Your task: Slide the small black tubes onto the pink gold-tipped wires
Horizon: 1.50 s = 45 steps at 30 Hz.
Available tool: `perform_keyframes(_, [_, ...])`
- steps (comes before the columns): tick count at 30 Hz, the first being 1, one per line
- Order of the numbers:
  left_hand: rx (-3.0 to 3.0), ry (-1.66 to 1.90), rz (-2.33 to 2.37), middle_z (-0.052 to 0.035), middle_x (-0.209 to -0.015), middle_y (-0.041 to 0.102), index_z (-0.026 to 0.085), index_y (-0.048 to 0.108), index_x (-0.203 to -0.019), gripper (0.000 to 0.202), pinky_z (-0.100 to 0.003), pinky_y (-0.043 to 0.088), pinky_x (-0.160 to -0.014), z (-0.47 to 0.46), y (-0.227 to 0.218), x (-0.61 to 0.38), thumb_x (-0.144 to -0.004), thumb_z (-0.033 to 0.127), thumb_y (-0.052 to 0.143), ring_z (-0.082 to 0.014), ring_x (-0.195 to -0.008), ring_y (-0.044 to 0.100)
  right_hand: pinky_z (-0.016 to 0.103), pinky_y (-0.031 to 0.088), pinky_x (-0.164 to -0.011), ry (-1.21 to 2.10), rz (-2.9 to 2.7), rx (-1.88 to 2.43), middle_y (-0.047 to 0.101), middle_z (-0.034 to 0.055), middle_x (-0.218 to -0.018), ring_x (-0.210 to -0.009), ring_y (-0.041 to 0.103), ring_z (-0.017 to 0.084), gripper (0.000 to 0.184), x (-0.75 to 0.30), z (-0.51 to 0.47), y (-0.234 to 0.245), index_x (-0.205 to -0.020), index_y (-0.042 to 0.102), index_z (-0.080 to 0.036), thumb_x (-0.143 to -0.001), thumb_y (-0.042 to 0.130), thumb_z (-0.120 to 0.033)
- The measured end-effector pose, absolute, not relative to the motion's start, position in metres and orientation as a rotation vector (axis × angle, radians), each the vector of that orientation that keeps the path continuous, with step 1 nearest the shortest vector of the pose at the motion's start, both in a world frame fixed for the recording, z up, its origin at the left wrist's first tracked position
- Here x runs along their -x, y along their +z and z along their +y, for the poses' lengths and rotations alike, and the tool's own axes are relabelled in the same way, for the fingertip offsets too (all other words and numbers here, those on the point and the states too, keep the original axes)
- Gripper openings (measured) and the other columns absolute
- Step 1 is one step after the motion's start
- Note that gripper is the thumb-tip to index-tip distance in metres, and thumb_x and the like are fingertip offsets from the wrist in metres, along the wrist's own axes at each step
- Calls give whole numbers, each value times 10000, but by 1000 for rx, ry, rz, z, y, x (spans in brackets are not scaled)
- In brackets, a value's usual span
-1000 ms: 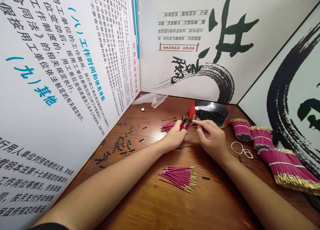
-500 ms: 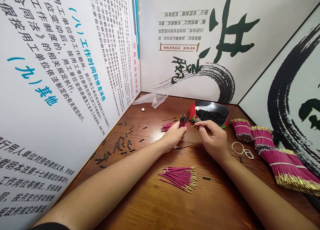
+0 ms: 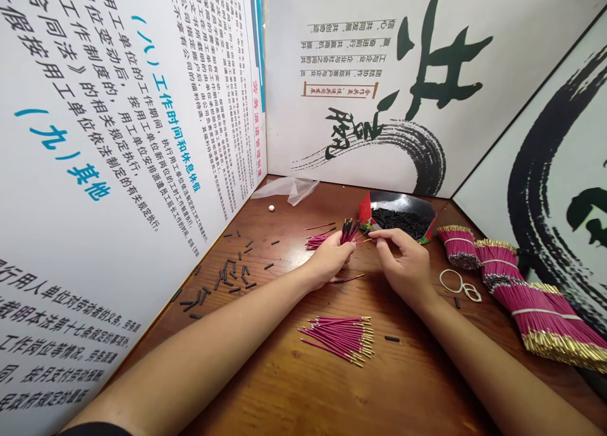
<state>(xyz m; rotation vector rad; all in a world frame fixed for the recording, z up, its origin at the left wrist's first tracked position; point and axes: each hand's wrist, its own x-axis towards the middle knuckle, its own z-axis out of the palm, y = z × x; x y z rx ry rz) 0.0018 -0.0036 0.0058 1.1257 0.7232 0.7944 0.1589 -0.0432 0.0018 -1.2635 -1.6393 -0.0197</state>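
My left hand (image 3: 332,259) is closed around a bunch of magenta wires (image 3: 349,231), several with black sleeves and metal tips, fanned toward the back. Close to its right, my right hand (image 3: 406,262) makes a pinch, fingertips at the end of a gold-tipped wire that sticks out of the bunch. What sits between those fingertips is too small to make out. Below the left hand lies a sleeved wire (image 3: 349,278). More magenta wires (image 3: 320,241) rest behind it. A fanned pile of gold-tipped magenta wires (image 3: 337,338) lies nearer me.
A red-sided box (image 3: 403,216) of black sleeves stands behind my right hand. Loose black sleeves (image 3: 231,272) are scattered at left. Banded wire bundles (image 3: 545,313) and white rubber bands (image 3: 450,280) lie at right. A clear plastic bag (image 3: 289,188) lies by the printed panels (image 3: 351,164).
Both hands stay almost in place. The bunch of wires in my left hand has shifted very slightly, and the wire end by my right fingertips sits a little differently.
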Motion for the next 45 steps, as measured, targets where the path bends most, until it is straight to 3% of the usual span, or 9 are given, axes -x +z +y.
perform_keyframes(22, [-1191,818,713,100,-566,305,172,492,-952,123,-209,141,-449,-5,3,0,-831,154,510,-52,-446,217,313,506,-799,119,-1627,1258,726,32,-900,-845,663,183,183,-156,-44,0,-913,695,-219,-900,513,-235])
perform_keyframes(30, [-1163,809,727,104,-548,302,179,479,-930,96,-204,158,-460,-6,6,0,-843,167,518,-52,-439,218,298,511,-678,211,-1473,1333,680,42,-837,-732,626,172,175,-152,-41,-7,-960,605,-207,-869,600,-356])
perform_keyframes(45, [-1162,807,700,103,-563,287,183,445,-914,66,-199,146,-439,-6,7,1,-873,162,494,-47,-434,211,297,512,-671,256,-1491,1338,703,43,-828,-719,634,167,174,-152,-42,-6,-901,659,-204,-876,595,-363])
